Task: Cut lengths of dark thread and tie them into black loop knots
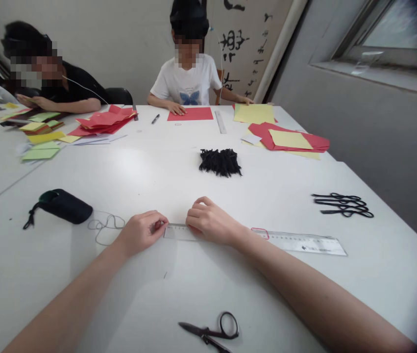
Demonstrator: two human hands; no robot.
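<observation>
My left hand (143,230) is closed in a pinch at the left end of a clear ruler (307,242), on a thin dark cord (110,220) whose loose loops lie to the hand's left. Across the ruler's left half rests my right hand (208,220), its fingers bent and close together; what the fingertips hold or press is hidden. More of the thin cord shows along the ruler's upper edge, right of that wrist. A small red outline marks the ruler near its middle. Black-handled scissors (211,333) lie partly spread below my hands.
A black pouch (66,206) lies at left. Ahead is a bundle of short black cords (220,162); looped black cords (342,205) are at right. Across the table, people sit by red paper (189,114), coloured sheets (254,113), another ruler (220,122) and a pen (156,118).
</observation>
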